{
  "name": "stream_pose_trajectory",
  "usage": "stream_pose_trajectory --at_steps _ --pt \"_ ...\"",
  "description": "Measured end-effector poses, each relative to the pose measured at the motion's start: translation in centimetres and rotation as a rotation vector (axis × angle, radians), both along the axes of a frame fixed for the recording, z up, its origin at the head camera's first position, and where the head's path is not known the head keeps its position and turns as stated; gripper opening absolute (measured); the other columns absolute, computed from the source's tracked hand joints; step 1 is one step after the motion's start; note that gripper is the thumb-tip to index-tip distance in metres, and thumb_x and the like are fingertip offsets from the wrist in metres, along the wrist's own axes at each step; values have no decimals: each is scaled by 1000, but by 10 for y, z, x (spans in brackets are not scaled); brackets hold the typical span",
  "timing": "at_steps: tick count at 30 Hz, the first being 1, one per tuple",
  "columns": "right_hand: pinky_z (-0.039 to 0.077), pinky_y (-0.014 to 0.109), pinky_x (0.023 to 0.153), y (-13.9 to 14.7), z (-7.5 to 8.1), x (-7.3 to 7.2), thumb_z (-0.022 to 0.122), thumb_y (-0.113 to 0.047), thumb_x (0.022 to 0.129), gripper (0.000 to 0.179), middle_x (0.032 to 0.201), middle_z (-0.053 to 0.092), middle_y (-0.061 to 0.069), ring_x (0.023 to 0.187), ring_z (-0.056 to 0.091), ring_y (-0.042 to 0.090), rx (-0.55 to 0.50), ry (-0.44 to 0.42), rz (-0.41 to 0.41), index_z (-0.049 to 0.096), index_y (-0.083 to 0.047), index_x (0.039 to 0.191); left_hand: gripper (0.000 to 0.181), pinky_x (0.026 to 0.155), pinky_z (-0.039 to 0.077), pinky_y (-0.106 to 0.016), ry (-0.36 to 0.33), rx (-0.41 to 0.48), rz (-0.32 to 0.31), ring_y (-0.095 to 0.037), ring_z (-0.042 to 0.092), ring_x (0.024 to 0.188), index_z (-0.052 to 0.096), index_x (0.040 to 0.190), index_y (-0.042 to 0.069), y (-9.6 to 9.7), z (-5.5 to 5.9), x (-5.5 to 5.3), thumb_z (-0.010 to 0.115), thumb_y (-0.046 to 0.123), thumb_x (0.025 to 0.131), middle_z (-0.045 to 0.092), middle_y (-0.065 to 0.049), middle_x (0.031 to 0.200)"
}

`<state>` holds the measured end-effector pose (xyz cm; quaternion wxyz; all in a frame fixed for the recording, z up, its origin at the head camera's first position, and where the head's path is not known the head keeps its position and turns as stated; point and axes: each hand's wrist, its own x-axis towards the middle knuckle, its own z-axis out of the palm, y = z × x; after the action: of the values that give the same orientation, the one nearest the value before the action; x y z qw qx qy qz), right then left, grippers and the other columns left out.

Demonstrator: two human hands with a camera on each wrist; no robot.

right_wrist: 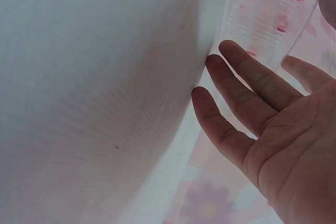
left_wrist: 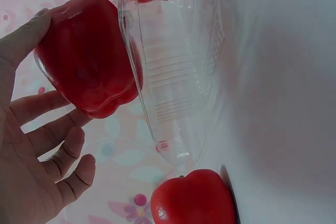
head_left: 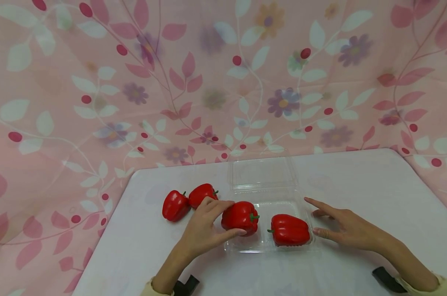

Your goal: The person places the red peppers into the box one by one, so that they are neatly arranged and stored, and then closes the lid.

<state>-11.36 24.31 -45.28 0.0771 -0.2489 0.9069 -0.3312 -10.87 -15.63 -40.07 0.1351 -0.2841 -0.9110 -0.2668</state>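
Note:
My left hand (head_left: 207, 224) pinches a red bell pepper (head_left: 239, 218) between thumb and fingers, holding it at the left side of the clear plastic container (head_left: 260, 245). The left wrist view shows this held pepper (left_wrist: 86, 56) level with the container's rim (left_wrist: 137, 66). A second bell pepper (head_left: 290, 230) lies on its side in the container's right half, stem to the left. Beside the container's right edge, my right hand (head_left: 347, 228) has its fingers extended and holds nothing. In the right wrist view that hand (right_wrist: 283, 124) is spread near the container wall (right_wrist: 257, 30).
Two more red bell peppers, one on the left (head_left: 175, 206) and one behind the left hand (head_left: 202, 194), rest on the white table (head_left: 142, 255). The container's lid (head_left: 262, 172) lies folded back toward the floral curtain (head_left: 223, 82).

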Motion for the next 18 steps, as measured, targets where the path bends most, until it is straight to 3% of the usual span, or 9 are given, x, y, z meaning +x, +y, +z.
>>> stream_pose_trajectory --at_steps 18 --pt "47 68 82 0 0 1 71 -48 87 80 123 65 3 113 60 34 -6 20 2 32 -29 154 65 79 52 -28 16 -101 -58 -7 50 100 66 127 21 17 -9 2 70 65 79 68 8 115"
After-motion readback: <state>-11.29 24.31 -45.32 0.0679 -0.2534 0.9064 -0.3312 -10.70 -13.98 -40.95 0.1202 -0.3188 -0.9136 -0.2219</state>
